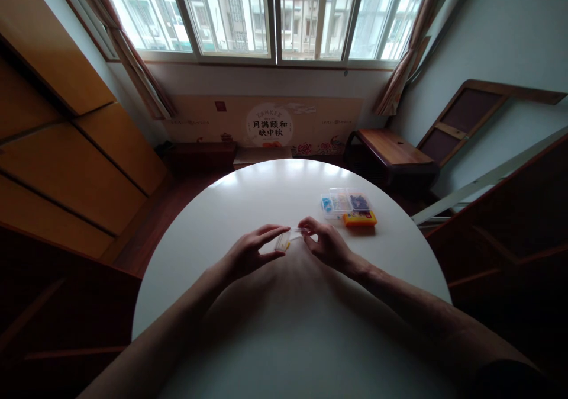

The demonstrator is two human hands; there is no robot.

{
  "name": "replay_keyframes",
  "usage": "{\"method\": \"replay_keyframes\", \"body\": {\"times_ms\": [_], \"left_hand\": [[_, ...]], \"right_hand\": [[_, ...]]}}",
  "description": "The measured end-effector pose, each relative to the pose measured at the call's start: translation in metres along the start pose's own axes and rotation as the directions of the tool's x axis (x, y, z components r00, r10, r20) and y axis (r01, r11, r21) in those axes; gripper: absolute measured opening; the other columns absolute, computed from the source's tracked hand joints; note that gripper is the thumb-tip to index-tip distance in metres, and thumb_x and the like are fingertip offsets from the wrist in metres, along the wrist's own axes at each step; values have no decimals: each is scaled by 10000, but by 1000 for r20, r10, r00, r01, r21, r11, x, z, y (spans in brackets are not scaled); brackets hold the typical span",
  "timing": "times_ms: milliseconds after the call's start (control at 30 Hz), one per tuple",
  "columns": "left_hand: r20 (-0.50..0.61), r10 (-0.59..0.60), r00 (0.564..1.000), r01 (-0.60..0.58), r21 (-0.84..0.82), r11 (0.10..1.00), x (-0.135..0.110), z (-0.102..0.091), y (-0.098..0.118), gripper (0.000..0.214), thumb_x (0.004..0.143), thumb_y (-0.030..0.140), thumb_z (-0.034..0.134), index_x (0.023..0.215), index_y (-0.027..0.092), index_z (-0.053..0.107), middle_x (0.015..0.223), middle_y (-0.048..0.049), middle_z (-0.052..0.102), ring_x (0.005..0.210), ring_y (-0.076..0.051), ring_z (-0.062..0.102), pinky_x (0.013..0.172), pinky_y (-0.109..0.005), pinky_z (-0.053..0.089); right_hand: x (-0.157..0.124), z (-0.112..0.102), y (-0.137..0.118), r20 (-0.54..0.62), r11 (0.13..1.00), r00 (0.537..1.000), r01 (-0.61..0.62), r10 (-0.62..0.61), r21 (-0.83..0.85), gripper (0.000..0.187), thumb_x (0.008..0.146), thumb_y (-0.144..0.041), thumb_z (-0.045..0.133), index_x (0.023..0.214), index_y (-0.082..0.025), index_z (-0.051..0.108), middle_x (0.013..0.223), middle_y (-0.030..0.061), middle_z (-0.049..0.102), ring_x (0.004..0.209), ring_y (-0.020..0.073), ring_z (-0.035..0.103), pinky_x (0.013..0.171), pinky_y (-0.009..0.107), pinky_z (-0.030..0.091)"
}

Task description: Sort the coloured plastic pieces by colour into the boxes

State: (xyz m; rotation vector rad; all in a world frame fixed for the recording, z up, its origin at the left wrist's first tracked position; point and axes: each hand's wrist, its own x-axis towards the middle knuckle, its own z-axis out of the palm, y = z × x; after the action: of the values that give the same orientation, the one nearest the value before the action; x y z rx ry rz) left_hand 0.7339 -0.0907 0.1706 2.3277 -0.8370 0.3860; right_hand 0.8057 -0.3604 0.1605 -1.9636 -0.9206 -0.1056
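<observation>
Above the middle of the white table, my left hand (256,248) grips a small clear plastic box (282,243) between thumb and fingertips. A bit of yellow shows at the box's lower edge. My right hand (326,244) is just to the right, its thumb and fingers pinched on a thin clear plastic piece (299,231) that reaches toward the box. Whether this piece is joined to the box as its lid, I cannot tell. My right fingers partly hide it.
Toward the right rear of the round white table (199,257) lies a clear compartment case (341,200) with blue and dark small pieces. An orange-yellow box (360,218) sits against its front. Beyond the table stand a wooden side table (390,145) and a window.
</observation>
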Motion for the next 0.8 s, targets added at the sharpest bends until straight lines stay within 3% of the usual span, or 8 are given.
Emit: {"method": "replay_keyframes", "body": {"times_ms": [200,367,500,600,800], "left_hand": [[119,163,979,-176,116,977,11,-16,8,603,1056,314,717,1630,331,533,1404,-124,732,1192,-254,758,1015,-351,630],[213,173,962,-208,154,966,20,-24,16,602,1084,305,671,1657,341,489,1443,-123,713,1209,-259,750,1030,-374,624],[176,158,972,-178,109,978,23,-28,16,575,1069,319,695,1622,315,537,1438,-134,710,1220,-255,747,1025,-356,626],[95,86,992,-92,58,994,23,-30,16,547,1039,352,738,1564,294,595,1418,-130,718,1204,-252,757,1031,-351,634],[-29,-96,995,87,-227,970,18,-20,12,586,948,392,843,1466,211,637,1389,-155,738,1243,-284,755,1141,-475,611]], "right_hand": [[-7,-2,4,10,1000,1000,16,-16,-18,184,1034,-171,566,1127,-278,683,1047,36,830,953,234,818,841,328,627],[-11,-2,7,1,1000,1000,30,-29,-11,195,1044,-160,549,1140,-276,674,1115,44,835,992,233,817,868,332,627],[-9,-5,1,-43,999,998,42,-42,4,139,1078,-221,562,1139,-274,675,1138,48,833,1023,236,816,895,346,630],[-6,-8,-5,-90,998,994,57,-56,4,122,1093,-269,573,1138,-266,687,1084,51,829,1012,241,813,878,357,637],[3,-13,-15,-195,998,980,49,-40,39,149,1081,-355,629,1139,-251,718,1029,68,831,953,260,816,871,406,658]]}}
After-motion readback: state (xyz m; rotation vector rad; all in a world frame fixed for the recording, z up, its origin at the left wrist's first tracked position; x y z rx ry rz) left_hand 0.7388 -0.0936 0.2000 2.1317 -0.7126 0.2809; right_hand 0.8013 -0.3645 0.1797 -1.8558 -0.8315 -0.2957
